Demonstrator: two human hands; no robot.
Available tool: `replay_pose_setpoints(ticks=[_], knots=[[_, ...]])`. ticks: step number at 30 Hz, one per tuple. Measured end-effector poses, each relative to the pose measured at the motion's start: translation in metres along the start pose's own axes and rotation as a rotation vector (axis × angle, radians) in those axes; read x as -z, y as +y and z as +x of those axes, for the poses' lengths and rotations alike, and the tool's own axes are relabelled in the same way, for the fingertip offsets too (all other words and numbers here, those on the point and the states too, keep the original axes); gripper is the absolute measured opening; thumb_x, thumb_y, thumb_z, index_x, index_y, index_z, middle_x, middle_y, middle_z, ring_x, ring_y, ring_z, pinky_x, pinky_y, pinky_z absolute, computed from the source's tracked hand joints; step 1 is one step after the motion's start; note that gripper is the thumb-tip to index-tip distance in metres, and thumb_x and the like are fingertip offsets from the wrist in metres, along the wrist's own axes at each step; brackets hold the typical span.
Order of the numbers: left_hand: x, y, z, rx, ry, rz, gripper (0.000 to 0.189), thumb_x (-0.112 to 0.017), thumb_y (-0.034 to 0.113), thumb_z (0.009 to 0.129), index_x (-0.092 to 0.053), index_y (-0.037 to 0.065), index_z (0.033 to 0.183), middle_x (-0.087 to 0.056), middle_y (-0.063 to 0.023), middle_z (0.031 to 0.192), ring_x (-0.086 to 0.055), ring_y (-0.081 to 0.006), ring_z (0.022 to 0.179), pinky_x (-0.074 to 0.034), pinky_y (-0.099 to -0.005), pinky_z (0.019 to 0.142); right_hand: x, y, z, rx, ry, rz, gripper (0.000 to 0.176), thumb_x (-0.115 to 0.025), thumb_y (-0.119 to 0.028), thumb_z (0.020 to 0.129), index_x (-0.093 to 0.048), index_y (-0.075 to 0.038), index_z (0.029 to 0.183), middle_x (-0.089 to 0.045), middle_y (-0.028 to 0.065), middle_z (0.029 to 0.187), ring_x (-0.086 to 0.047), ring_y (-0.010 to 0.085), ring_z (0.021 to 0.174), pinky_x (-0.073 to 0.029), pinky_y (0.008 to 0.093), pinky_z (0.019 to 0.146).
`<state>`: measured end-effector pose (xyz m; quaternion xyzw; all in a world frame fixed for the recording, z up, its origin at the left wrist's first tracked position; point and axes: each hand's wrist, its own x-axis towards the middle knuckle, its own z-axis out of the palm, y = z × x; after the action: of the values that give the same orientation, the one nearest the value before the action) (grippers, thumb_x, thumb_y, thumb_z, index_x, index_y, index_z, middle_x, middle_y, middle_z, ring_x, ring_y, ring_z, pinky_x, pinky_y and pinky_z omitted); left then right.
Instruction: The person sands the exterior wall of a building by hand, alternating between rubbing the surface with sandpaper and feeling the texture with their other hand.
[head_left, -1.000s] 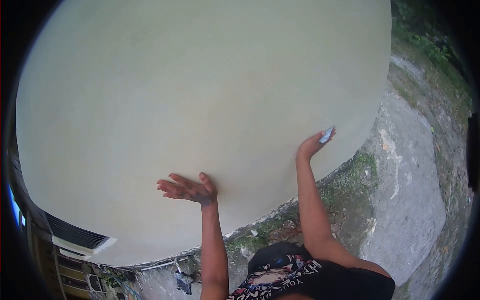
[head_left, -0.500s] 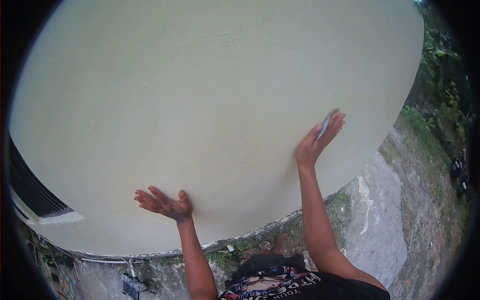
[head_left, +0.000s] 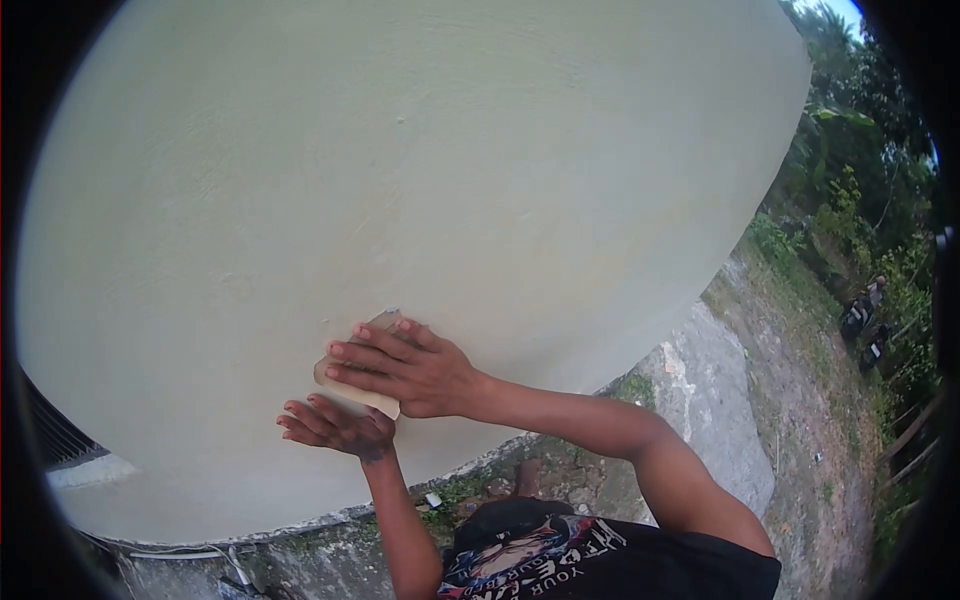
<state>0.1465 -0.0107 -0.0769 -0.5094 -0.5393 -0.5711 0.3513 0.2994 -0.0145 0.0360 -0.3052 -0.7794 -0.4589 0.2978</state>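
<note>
My right hand (head_left: 415,374) lies flat against the pale wall (head_left: 560,200), pressing a sheet of sandpaper (head_left: 366,396) under its fingers. The sheet's tan edge curls out below the fingers and a corner shows above them. Just under it, my left hand (head_left: 338,426) is held with the fingers stretched and the thumb up near the lower edge of the sandpaper. Nothing shows in the left hand, and its palm is smudged dark.
A barred opening with a white sill (head_left: 92,470) is at the lower left of the wall. Mossy ground runs along the wall's foot. A concrete slab (head_left: 715,420), a dirt path and green bushes (head_left: 840,215) lie to the right, with a parked motorbike (head_left: 862,315) further off.
My right hand has swept left and down across the wall with the sandpaper, from the far right to just above my left hand. The view has turned somewhat; the left hand keeps its pose.
</note>
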Motion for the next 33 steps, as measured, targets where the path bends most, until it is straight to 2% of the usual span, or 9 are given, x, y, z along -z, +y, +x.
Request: replay_pose_setpoints(ticks=[3,6,8,13,20,26,28,32,33], knots=[[-0.001,0.005,0.004,-0.018,0.019,0.055,0.077,-0.029,0.057,0.105,-0.022,0.007,0.163,-0.019,-0.0205,0.169,-0.012,-0.0451,0.156,-0.006,-0.0622,0.123,0.012,0.030,-0.003,-0.067,0.058,0.035,0.069,-0.053,-0.026,0.089,-0.042,-0.033,0.157,-0.035,-0.0039,0.166,-0.025,0.0254,0.156,-0.001,0.0526,0.129],[-0.003,0.022,0.011,0.059,0.005,0.087,0.079,-0.024,0.058,0.106,-0.015,0.006,0.164,-0.013,-0.0226,0.169,-0.009,-0.0450,0.156,-0.006,-0.0635,0.122,0.028,0.093,-0.017,-0.333,0.113,-0.016,0.071,-0.061,-0.028,0.089,-0.043,-0.033,0.157,-0.036,0.0015,0.166,-0.024,0.0313,0.156,-0.003,0.0588,0.126],[-0.002,0.041,0.024,0.443,-0.016,0.043,0.082,-0.023,0.060,0.106,-0.009,0.005,0.165,-0.006,-0.0241,0.170,-0.005,-0.0447,0.157,-0.006,-0.0643,0.121,0.047,0.143,-0.037,-0.548,0.239,0.108,0.064,-0.054,-0.028,0.095,-0.042,-0.026,0.158,-0.030,0.0126,0.167,-0.018,0.0426,0.156,-0.002,0.0621,0.123],[-0.022,0.085,0.029,0.432,0.017,0.096,0.084,-0.023,0.059,0.105,-0.003,0.003,0.164,0.002,-0.0246,0.170,-0.001,-0.0439,0.157,-0.004,-0.0651,0.120,0.052,0.227,-0.137,-1.045,0.456,0.116,0.063,-0.034,-0.036,0.107,-0.029,-0.001,0.160,-0.016,0.0140,0.171,-0.003,0.0384,0.159,0.002,0.0602,0.123],[-0.036,0.139,-0.006,0.104,0.006,0.142,0.093,-0.023,0.068,0.103,-0.010,-0.001,0.163,-0.004,-0.0265,0.169,-0.005,-0.0435,0.157,-0.008,-0.0606,0.122,0.000,0.184,-0.263,-1.353,0.538,0.155,0.069,-0.028,-0.043,0.108,-0.024,0.001,0.161,-0.014,0.0177,0.171,-0.004,0.0415,0.158,-0.001,0.0619,0.122],[-0.029,0.135,0.000,-0.011,0.003,0.028,0.093,-0.035,0.063,0.102,-0.007,-0.001,0.163,0.000,-0.0289,0.168,0.000,-0.0445,0.156,-0.004,-0.0618,0.123,-0.039,0.125,-0.335,-1.631,0.669,0.195,0.068,-0.026,-0.042,0.111,-0.017,0.003,0.161,-0.015,0.0209,0.170,-0.006,0.0409,0.158,-0.006,0.0535,0.126],[-0.026,0.136,-0.002,-0.055,0.010,0.026,0.091,-0.036,0.064,0.102,-0.010,0.001,0.164,-0.004,-0.0302,0.167,-0.003,-0.0462,0.156,-0.005,-0.0631,0.122,-0.047,0.106,-0.341,-1.884,0.720,0.286,0.067,-0.027,-0.041,0.111,-0.015,0.003,0.161,-0.014,0.0209,0.169,-0.007,0.0377,0.158,-0.007,0.0495,0.127],[0.001,0.074,0.014,-0.365,-0.145,0.037,0.087,-0.041,0.064,0.100,-0.017,0.010,0.165,-0.012,-0.0294,0.167,-0.007,-0.0486,0.155,-0.007,-0.0641,0.122,-0.054,0.083,-0.310,-1.913,0.685,0.288,0.067,-0.027,-0.042,0.111,-0.015,0.002,0.161,-0.013,0.0208,0.170,-0.007,0.0356,0.158,-0.008,0.0486,0.128],[0.007,0.052,0.022,-0.339,-0.133,0.050,0.087,-0.041,0.064,0.100,-0.017,0.010,0.165,-0.012,-0.0294,0.167,-0.007,-0.0486,0.155,-0.007,-0.0641,0.122,-0.048,0.085,-0.292,-1.881,0.698,0.269,0.067,-0.027,-0.042,0.112,-0.015,0.002,0.161,-0.012,0.0207,0.170,-0.007,0.0352,0.158,-0.007,0.0488,0.128]])
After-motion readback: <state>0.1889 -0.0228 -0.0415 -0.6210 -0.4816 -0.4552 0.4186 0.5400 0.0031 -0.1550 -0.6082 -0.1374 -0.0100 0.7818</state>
